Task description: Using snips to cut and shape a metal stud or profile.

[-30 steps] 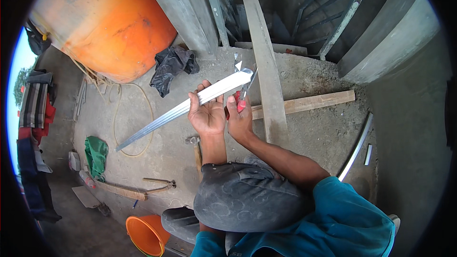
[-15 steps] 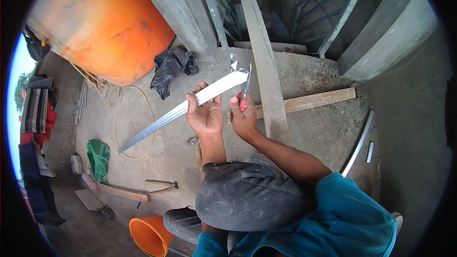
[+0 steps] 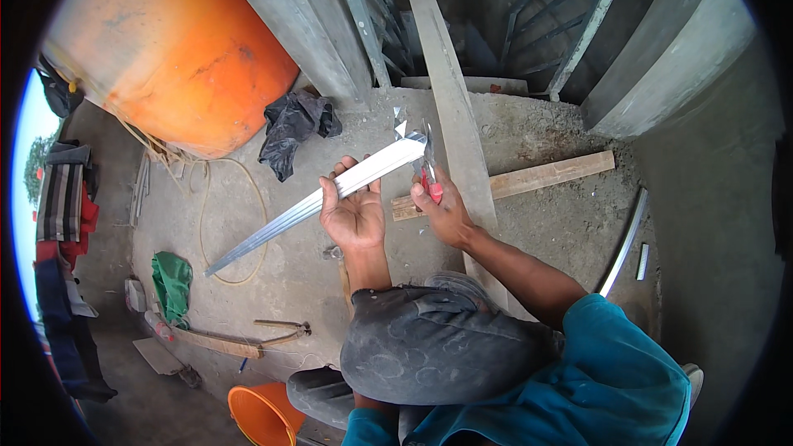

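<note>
Metal channel strip (image 3: 330,194) gripped in left hand (image 3: 355,215), palm up; right hand (image 3: 442,211) closed on red-handled snips (image 3: 428,177) at its cut end

Long, thin metal channel strip (image 3: 330,198), silvery and bright, held aloft above the concrete floor. Slanted from lower left up to upper right, far end pointing down toward the ground, near end raised. Cupped from beneath in the left hand (image 3: 357,213), palm up, fingers curled over its edge. Upper end cut and ragged, small bent tabs sticking up. Red-handled snips (image 3: 427,172) gripped in the right hand (image 3: 446,213), blades meeting that cut end.
</note>
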### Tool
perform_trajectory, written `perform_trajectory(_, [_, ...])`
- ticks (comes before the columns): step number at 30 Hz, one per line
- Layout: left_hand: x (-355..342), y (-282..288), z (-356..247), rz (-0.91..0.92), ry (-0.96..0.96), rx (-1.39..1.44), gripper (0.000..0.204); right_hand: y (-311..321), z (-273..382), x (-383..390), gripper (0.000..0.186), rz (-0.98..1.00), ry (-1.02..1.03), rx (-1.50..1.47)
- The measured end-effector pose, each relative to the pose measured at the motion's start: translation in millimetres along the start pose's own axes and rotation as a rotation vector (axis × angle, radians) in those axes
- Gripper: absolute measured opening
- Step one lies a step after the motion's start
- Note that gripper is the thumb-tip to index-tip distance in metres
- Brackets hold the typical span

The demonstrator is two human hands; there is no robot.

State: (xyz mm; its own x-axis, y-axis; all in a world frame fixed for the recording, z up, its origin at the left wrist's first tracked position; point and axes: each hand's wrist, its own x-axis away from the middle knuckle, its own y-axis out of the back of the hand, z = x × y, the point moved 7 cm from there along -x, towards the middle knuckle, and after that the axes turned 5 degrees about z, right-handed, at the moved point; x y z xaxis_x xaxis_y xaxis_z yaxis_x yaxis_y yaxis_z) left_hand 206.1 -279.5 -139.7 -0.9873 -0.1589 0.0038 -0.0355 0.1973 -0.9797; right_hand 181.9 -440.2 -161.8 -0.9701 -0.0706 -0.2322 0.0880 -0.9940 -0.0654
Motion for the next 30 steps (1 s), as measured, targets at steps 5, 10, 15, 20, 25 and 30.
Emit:
perform_trajectory(5, [1,-2,0,0.004,-0.007,-0.011,0.015,10,13,-2,0.038,-0.004,0.016,0.093])
perform_trajectory(10, [2,0,-1,-0.015,0.005,0.003,0.016,22,15,-4,0.040,0.055,0.010,0.308])
perform_trajectory(15, [4,-4,2,0.009,0.008,-0.008,0.019,34,10,-2,0.037,0.022,-0.054,0.288])
perform_trajectory(20, [1,-4,1,0.017,0.009,0.029,0.023,51,11,-15,0.029,-0.010,0.048,-0.055])
perform_trajectory(25, [14,-10,-4,0.100,0.020,-0.051,0.027,75,11,-4,0.031,0.169,-0.246,-0.108])
perform_trajectory(30, [26,-11,-12,0.094,0.007,-0.077,0.030,56,39,10,0.041,0.728,-0.401,-0.072])
